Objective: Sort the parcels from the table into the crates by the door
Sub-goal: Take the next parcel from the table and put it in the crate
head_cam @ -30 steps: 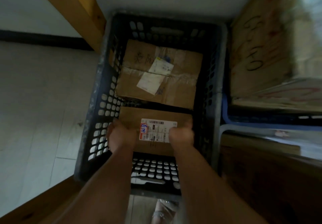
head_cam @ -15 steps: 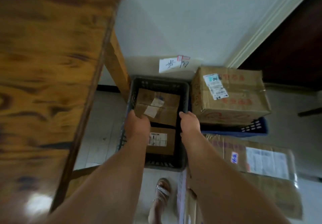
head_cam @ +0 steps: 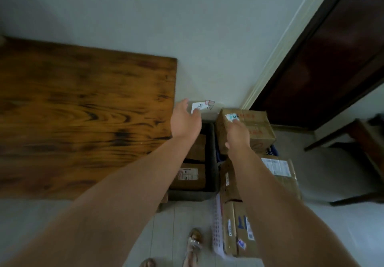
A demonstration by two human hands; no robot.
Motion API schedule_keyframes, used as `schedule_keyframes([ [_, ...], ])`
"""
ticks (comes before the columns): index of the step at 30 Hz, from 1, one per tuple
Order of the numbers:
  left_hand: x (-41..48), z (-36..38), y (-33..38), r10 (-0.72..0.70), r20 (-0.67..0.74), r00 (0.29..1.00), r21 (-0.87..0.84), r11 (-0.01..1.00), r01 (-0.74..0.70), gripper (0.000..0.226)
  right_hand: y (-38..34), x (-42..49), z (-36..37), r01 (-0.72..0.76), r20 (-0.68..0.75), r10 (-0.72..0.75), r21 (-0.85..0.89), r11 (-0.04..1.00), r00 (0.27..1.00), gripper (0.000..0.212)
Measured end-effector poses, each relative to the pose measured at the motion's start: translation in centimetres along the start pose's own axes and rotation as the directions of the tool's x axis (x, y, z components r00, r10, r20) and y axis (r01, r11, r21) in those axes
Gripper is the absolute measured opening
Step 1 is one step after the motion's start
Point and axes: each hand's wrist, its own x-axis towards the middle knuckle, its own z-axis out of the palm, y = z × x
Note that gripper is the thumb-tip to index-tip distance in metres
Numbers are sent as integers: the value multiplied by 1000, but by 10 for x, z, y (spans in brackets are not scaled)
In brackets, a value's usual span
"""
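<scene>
Parcels: the nearer parcel (head_cam: 192,176) lay flat inside the dark crate (head_cam: 212,162) with its white shipping label facing up. The farther parcel (head_cam: 200,148) was in the same crate but mostly hidden behind the left forearm, so not much to say on that one. The crate sat on the floor just beside the right edge of the wooden table (head_cam: 83,110), up against the wall. All of this came from the head cam, the only view going.

The left hand (head_cam: 185,121) was up over the far end of the crate, fingers stretched out straight, nothing in it. The right hand (head_cam: 238,135) hung in front of the big cardboard box (head_cam: 257,129), fingers loose, and I couldn't spot anything held there either. Couldn't tell whether it touched the box.

That big box sat on a blue crate (head_cam: 274,151), just right of the dark one. Closer to the camera was another box with a plastic-covered label (head_cam: 284,175), then a white lattice basket (head_cam: 217,225) with a taped carton (head_cam: 234,231) standing in it. A handwritten paper note (head_cam: 205,107) was stuck on the wall above the dark crate. A dark door (head_cam: 332,58) stood off to the right, and a sandalled foot (head_cam: 194,244) showed on the tiles at the bottom.
</scene>
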Motion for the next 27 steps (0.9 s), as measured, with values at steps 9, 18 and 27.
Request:
schedule_keyframes([
  [9, -55, -160, 71, 155, -160, 975, -278, 941, -196, 43, -98, -142, 41, 421, 53, -424, 60, 905, 904, 49],
  [18, -61, -301, 39, 62, -335, 940, -332, 926, -179, 45, -108, -242, 123, 531, 222, -546, 126, 838, 808, 46],
  [27, -10, -502, -32, 91, -475, 875, -225, 949, -221, 44, -112, -337, 315, 503, 337, -546, 212, 838, 767, 46],
])
